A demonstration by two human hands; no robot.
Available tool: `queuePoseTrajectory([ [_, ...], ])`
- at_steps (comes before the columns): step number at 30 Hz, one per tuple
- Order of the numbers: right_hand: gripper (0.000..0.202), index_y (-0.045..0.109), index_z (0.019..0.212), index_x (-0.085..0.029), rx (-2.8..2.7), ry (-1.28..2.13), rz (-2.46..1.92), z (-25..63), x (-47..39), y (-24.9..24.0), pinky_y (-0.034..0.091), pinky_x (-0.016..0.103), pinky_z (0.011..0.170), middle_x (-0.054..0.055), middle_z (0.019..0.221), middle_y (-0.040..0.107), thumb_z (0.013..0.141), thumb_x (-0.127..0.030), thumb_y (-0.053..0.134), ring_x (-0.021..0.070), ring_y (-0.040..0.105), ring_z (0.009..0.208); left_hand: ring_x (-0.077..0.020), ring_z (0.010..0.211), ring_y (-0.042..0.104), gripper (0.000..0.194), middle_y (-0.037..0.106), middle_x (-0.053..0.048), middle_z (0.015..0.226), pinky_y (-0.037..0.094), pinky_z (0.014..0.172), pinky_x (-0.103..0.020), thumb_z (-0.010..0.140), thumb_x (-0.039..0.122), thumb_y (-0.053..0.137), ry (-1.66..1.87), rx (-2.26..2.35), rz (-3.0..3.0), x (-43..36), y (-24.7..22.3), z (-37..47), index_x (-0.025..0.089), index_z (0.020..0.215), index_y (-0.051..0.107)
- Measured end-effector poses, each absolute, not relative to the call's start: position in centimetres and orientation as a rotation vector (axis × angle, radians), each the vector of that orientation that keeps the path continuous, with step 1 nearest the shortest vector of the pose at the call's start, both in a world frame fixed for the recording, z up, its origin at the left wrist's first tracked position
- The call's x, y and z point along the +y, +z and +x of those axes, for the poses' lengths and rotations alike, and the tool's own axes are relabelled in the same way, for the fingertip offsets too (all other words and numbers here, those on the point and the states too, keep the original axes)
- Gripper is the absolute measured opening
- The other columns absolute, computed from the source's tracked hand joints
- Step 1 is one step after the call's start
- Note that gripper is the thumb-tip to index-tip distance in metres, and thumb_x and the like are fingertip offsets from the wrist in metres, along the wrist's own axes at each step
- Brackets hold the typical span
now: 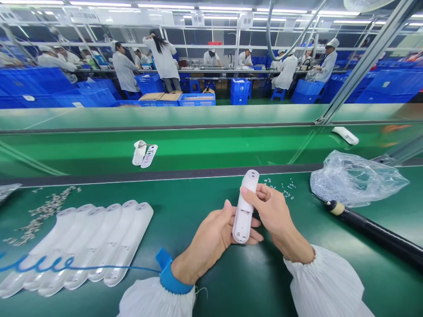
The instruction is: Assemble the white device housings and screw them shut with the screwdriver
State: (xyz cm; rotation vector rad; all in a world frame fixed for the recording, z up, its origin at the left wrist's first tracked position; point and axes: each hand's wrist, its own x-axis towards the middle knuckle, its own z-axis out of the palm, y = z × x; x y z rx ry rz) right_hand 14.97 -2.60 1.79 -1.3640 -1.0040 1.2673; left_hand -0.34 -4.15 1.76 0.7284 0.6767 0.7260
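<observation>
A white elongated plastic device (243, 215) is held upright over the green table, its lower part showing a recess. My right hand (272, 211) is closed on its upper part, thumb across the front. Under and beside its lower half lies my left hand (213, 231), thumb raised and fingers stretched out behind the device, touching it. A blue strap (175, 277) with a coiled cord circles my left wrist. To the left, several similar white devices (127, 246) lie side by side in a slanted row.
Small metal parts (49, 211) are scattered at the left. A clear plastic bag (353, 176) of small parts and a black electric screwdriver (376, 229) lie at the right. Beyond the table edge, white pieces (144, 154) rest on a green belt (205, 149). People in white work in the background.
</observation>
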Motion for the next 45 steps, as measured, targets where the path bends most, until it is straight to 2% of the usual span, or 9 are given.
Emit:
queuePoseTrajectory([
  [5,0.044,0.069,0.119,-0.027,-1.021,1.716,-0.870,14.5,-3.1,2.0,0.050,0.034,0.085,0.000,0.075,0.067,0.085,-0.055,0.068,0.0188,0.066,0.082,-0.0118,0.055,0.057,0.057,0.066,-0.007,0.076,0.043,0.057,-0.025,0.098,0.062,0.042,0.722,0.614,0.698,-3.9,2.1,-0.8,0.012,0.094,0.068],
  [8,0.050,0.068,0.126,-0.025,-0.943,1.725,-0.871,13.8,-3.0,1.7,0.047,0.040,0.098,0.004,0.082,0.070,0.091,-0.060,0.058,0.0228,0.066,0.096,-0.0126,0.057,0.052,0.037,0.059,-0.001,0.066,0.039,0.057,-0.025,0.094,0.053,0.057,0.808,0.884,0.979,-3.9,2.2,-0.9,0.017,0.090,0.062],
  [11,0.052,0.071,0.118,-0.022,-0.826,1.673,-0.871,13.3,-2.6,1.4,0.047,0.042,0.101,0.009,0.111,0.072,0.093,-0.063,0.052,0.0250,0.063,0.110,-0.0178,0.072,0.058,0.025,0.066,-0.002,0.083,0.040,0.065,-0.028,0.093,0.042,0.062,0.920,1.229,1.440,-4.2,1.8,-1.0,0.022,0.109,0.062],
  [14,0.048,0.072,0.114,-0.022,-0.710,1.711,-0.838,13.2,-2.6,1.2,0.044,0.040,0.107,0.008,0.128,0.066,0.093,-0.061,0.054,0.0247,0.057,0.123,-0.0259,0.090,0.064,0.035,0.070,-0.007,0.106,0.042,0.075,-0.033,0.100,0.043,0.048,0.874,1.373,1.717,-4.6,1.3,-0.8,0.027,0.130,0.058],
  [20,0.051,0.069,0.105,-0.020,-0.507,1.687,-0.849,12.5,-2.9,0.4,0.054,0.039,0.093,0.007,0.106,0.069,0.086,-0.067,0.059,0.0243,0.064,0.103,-0.0240,0.069,0.065,0.036,0.069,-0.007,0.078,0.043,0.066,-0.032,0.097,0.048,0.050,0.894,1.429,1.703,-5.1,1.4,0.1,0.023,0.116,0.068],
  [25,0.045,0.067,0.114,-0.022,-0.539,1.716,-0.855,12.7,-2.8,0.4,0.052,0.041,0.097,0.009,0.122,0.068,0.089,-0.059,0.062,0.0248,0.064,0.111,-0.0094,0.031,0.031,0.059,0.048,0.004,0.049,0.023,0.033,-0.023,0.093,0.072,0.038,0.585,1.087,0.937,-3.7,2.4,-1.5,0.018,0.093,0.063],
  [31,0.043,0.067,0.110,-0.020,-0.747,1.540,-0.996,12.8,-3.2,0.2,0.051,0.035,0.088,0.009,0.106,0.071,0.091,-0.058,0.060,0.0198,0.066,0.096,-0.0080,0.043,0.045,0.041,0.052,0.004,0.062,0.039,0.040,-0.020,0.091,0.059,0.059,0.577,0.771,0.826,-3.3,2.3,-1.9,0.018,0.093,0.053],
  [37,0.048,0.067,0.102,-0.019,-0.699,1.482,-1.053,12.0,-3.3,-0.3,0.050,0.033,0.077,0.009,0.099,0.071,0.085,-0.063,0.065,0.0192,0.065,0.088,-0.0068,0.043,0.043,0.038,0.050,0.005,0.063,0.034,0.040,-0.018,0.090,0.056,0.061,0.491,0.794,0.730,-3.0,1.8,-2.2,0.020,0.095,0.051],
  [45,0.046,0.065,0.112,-0.020,-0.813,1.569,-0.971,12.6,-2.9,0.1,0.051,0.039,0.094,0.010,0.113,0.071,0.089,-0.060,0.062,0.0209,0.066,0.101,-0.0100,0.046,0.047,0.044,0.059,-0.001,0.071,0.038,0.044,-0.023,0.094,0.060,0.048,0.589,0.849,0.884,-2.8,1.9,-2.5,0.017,0.102,0.055],
])
